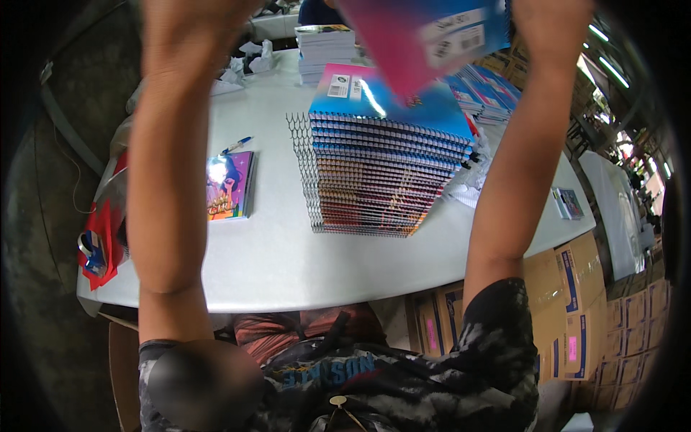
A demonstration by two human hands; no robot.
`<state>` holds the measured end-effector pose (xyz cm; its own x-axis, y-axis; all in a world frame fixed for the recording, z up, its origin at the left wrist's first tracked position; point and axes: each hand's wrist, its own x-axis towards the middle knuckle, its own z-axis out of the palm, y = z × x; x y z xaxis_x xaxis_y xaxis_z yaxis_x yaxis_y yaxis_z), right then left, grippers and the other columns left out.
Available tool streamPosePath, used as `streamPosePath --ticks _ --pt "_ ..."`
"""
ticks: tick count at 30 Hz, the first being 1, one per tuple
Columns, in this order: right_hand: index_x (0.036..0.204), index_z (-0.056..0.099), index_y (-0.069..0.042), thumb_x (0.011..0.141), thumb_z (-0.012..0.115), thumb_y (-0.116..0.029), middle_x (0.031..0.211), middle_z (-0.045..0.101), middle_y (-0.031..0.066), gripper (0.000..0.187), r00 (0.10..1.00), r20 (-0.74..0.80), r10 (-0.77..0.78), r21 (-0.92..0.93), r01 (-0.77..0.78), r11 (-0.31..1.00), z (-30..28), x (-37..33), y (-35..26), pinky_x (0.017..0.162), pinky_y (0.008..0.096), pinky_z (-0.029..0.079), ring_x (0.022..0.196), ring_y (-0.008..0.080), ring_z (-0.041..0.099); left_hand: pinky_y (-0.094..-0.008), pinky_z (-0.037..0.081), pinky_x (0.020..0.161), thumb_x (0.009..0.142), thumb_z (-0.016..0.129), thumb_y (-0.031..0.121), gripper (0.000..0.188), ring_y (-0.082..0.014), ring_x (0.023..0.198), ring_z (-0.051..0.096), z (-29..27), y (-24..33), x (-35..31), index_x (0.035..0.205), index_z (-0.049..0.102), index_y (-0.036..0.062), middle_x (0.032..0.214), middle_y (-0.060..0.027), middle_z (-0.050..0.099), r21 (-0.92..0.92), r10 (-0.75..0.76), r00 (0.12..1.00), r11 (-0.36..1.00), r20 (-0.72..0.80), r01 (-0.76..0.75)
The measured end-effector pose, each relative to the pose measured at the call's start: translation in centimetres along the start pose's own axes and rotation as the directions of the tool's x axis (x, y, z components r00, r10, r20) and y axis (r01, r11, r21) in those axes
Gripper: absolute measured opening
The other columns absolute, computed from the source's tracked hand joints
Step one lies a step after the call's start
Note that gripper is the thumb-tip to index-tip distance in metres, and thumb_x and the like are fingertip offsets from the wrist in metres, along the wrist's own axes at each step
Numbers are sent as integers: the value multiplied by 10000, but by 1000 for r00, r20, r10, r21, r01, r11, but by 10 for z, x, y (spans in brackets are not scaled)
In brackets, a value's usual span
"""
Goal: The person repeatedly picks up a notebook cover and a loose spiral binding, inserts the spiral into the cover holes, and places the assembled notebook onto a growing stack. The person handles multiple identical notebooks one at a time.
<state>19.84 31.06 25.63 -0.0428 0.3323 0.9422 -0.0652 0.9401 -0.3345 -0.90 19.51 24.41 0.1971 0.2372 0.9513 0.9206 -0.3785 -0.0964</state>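
Left hand: we couldn't tell its grip.
Right hand: by book, grip unseen.
Stack: spirals faced left, near, perhaps for levelness.

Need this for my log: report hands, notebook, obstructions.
Left hand, right hand cropped at top; grips unclear. Pink-blue notebook raised beside right hand, partly hiding spiral-bound stack. No obstruction visible.

We see both bare arms stretched forward, set well apart. The left arm runs almost straight up the left side of the frame, its elbow near the lower left; the right arm slants up toward the upper right. The top edge cuts off the left hand and the right hand, so we cannot make out their fingers.
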Motion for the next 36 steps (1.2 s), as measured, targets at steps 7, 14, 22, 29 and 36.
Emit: streamPosePath --ticks 7,14,22,29,36 --pt "1372 290 18 912 501 -268 1389 354 199 582 820 127 558 -149 -540 828 -46 -147 97 1048 327 260 1293 264 344 -358 463 648 803 614 319 372 -314 674 582 110 -7 -110 870 562 -43 813 -204 602 352 -208 943 889 -259 293" --pt "1199 519 49 935 472 -255 1187 551 191 405 837 -202 509 200 -473 858 -9 -188 80 952 309 361 1098 232 516 -306 440 599 813 638 256 283 -202 650 550 117 29 -144 844 601 -23 776 -137 596 -177 -759 648 647 -63 741" --pt "1101 591 25 914 521 -237 1029 627 121 328 827 -307 471 -91 -518 850 1 -181 91 828 280 434 900 148 579 -230 379 505 833 651 251 281 -80 589 485 121 23 -148 724 544 15 682 -33 552 -296 -806 574 589 -143 752" --pt "1124 530 74 894 521 -162 1125 568 158 330 856 -508 95 -168 -206 964 1 -208 56 861 317 436 995 196 547 -316 468 727 761 545 54 299 -230 864 575 48 -64 -238 1057 568 19 935 -141 600 106 -640 742 767 202 633" --pt "1112 524 54 849 553 -49 1049 591 161 284 690 474 548 262 -704 660 59 -359 25 887 332 419 989 226 557 -378 381 969 736 571 70 528 -284 1170 476 -20 -69 -423 1253 502 154 1246 -118 522 639 -654 585 717 479 279"
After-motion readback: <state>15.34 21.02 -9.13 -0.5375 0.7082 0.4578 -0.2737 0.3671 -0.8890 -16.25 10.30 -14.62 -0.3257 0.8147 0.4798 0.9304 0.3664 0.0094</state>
